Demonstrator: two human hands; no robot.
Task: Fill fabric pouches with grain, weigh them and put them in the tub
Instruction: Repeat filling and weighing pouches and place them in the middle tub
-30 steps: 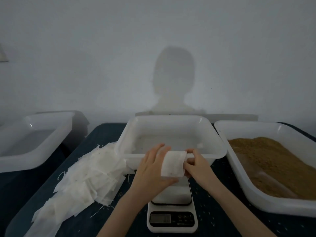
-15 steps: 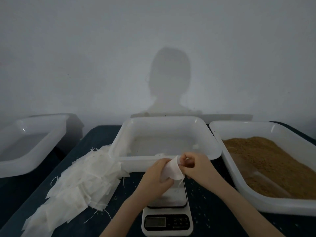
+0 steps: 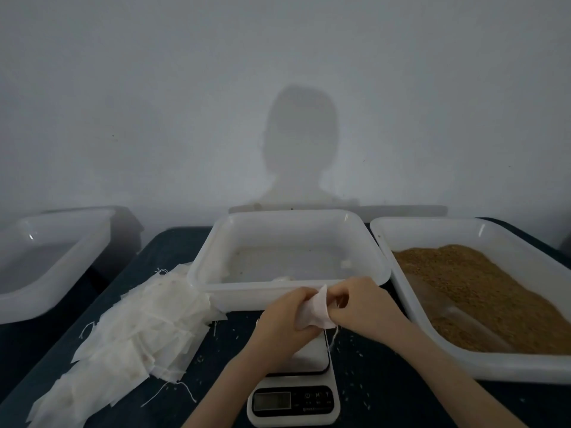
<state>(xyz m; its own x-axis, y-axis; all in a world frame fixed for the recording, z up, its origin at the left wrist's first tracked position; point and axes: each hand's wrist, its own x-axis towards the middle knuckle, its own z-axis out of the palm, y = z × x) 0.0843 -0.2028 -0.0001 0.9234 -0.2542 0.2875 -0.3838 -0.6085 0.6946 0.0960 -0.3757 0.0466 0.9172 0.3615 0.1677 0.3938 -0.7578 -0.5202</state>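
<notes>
A small white fabric pouch (image 3: 318,310) is held between both hands above the kitchen scale (image 3: 296,396). My left hand (image 3: 284,319) grips its left side with curled fingers. My right hand (image 3: 361,304) pinches its right edge, and a thread hangs down from it. Behind my hands stands the middle white tub (image 3: 290,291), nearly bare inside with a few white scraps. A white tub of brown grain (image 3: 482,291) stands on the right, with a clear scoop (image 3: 457,316) lying in it.
A heap of flat white pouches (image 3: 129,329) lies on the dark table (image 3: 370,384) to the left of the scale. Another white tub (image 3: 46,261) stands at the far left on a separate surface. Loose grains dot the table. A grey wall rises behind.
The pouch was flat and facing me between both hands; it is now turned edge-on and bunched, both hands curled tighter round it. The view has shifted slightly.
</notes>
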